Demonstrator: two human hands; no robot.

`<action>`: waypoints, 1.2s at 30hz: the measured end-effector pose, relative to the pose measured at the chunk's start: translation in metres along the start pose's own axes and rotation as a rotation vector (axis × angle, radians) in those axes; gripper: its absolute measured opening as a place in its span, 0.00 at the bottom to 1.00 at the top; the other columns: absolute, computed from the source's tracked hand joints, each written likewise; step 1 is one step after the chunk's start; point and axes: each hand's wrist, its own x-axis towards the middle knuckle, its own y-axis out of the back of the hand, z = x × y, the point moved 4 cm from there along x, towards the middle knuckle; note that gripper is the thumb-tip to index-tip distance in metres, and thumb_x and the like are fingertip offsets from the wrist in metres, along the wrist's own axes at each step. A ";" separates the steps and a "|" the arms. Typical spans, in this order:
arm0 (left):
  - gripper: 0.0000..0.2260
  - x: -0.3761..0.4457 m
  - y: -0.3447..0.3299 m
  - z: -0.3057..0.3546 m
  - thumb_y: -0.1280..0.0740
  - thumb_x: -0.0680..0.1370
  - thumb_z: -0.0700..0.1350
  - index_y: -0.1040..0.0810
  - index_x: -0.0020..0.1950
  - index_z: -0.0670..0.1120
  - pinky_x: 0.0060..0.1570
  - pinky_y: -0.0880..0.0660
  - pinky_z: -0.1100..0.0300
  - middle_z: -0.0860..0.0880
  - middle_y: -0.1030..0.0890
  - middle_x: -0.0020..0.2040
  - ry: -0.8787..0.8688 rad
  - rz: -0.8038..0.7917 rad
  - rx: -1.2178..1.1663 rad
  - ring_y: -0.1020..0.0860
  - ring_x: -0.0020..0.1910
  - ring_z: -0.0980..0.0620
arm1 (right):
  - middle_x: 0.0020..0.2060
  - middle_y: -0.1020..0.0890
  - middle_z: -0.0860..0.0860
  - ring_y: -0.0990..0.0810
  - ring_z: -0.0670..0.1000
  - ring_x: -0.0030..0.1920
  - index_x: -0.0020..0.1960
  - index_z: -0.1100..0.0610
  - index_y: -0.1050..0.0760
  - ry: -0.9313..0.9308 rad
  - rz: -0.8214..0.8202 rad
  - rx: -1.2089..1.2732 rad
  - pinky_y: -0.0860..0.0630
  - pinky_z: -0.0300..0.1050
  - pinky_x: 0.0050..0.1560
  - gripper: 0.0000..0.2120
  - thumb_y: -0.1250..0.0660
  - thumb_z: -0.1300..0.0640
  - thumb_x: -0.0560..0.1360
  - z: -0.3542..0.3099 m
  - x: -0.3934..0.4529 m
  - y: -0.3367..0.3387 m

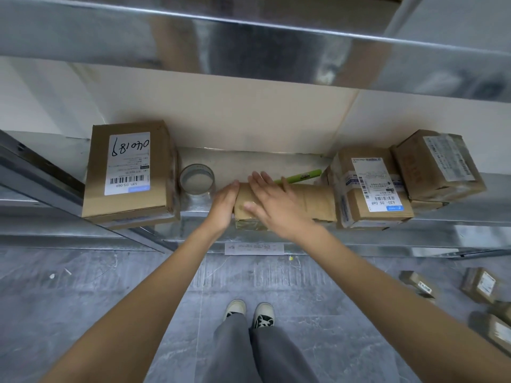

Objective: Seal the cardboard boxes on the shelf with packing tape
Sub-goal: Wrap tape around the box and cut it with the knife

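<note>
A small brown cardboard box (318, 199) lies on the metal shelf (249, 161) at its front edge, with glossy tape over its left end. My left hand (225, 205) presses against the box's left end, fingers together. My right hand (272, 201) lies flat on top of the box with the fingers spread, pressing down. A clear roll of packing tape (197, 180) stands on the shelf just left of the box. A green pen-like tool (300, 177) lies behind the box, partly hidden by my right hand.
A larger labelled box (128, 170) stands at the shelf's left. Two taped, labelled boxes (367, 189) (439, 164) sit at the right. An upper metal shelf (249, 42) hangs overhead. Several small boxes (481, 288) lie on the floor at the right, near my feet (249, 313).
</note>
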 end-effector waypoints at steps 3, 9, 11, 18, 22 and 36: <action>0.23 -0.005 -0.001 0.002 0.46 0.81 0.57 0.24 0.51 0.37 0.49 0.29 0.55 0.46 0.22 0.45 -0.015 -0.007 -0.025 0.24 0.44 0.53 | 0.79 0.51 0.50 0.57 0.47 0.78 0.79 0.55 0.54 -0.001 0.070 -0.055 0.63 0.56 0.76 0.37 0.58 0.34 0.78 -0.013 -0.020 -0.018; 0.14 -0.008 -0.004 0.001 0.50 0.85 0.50 0.25 0.55 0.49 0.52 0.35 0.77 0.57 0.26 0.53 -0.020 -0.008 0.004 0.28 0.48 0.74 | 0.78 0.46 0.49 0.49 0.48 0.78 0.79 0.56 0.48 0.041 0.155 -0.140 0.51 0.58 0.77 0.31 0.51 0.40 0.81 -0.022 -0.064 -0.046; 0.19 -0.004 -0.002 0.000 0.48 0.85 0.53 0.23 0.50 0.44 0.51 0.30 0.69 0.50 0.20 0.48 0.021 -0.026 0.018 0.22 0.47 0.64 | 0.77 0.47 0.47 0.49 0.49 0.78 0.79 0.52 0.49 0.053 0.146 -0.142 0.52 0.59 0.77 0.31 0.49 0.40 0.81 -0.013 -0.060 -0.037; 0.32 -0.006 0.004 0.009 0.45 0.77 0.69 0.26 0.69 0.47 0.71 0.35 0.54 0.48 0.22 0.65 0.115 -0.089 -0.014 0.25 0.66 0.51 | 0.76 0.40 0.49 0.45 0.54 0.76 0.78 0.49 0.45 -0.141 0.052 -0.043 0.50 0.59 0.75 0.42 0.39 0.30 0.71 0.045 -0.033 0.013; 0.35 -0.025 0.000 -0.001 0.44 0.72 0.74 0.35 0.75 0.57 0.71 0.39 0.55 0.55 0.32 0.73 0.064 -0.055 -0.067 0.33 0.71 0.57 | 0.67 0.25 0.50 0.27 0.53 0.66 0.71 0.50 0.30 -0.112 -0.084 0.153 0.30 0.51 0.65 0.34 0.41 0.30 0.73 0.059 -0.014 0.024; 0.21 -0.016 -0.017 -0.004 0.51 0.85 0.50 0.35 0.76 0.46 0.63 0.41 0.73 0.51 0.32 0.74 -0.052 -0.028 -0.004 0.36 0.70 0.61 | 0.79 0.57 0.50 0.62 0.47 0.78 0.79 0.56 0.60 -0.118 0.063 -0.046 0.64 0.59 0.75 0.38 0.59 0.33 0.78 -0.007 -0.029 -0.025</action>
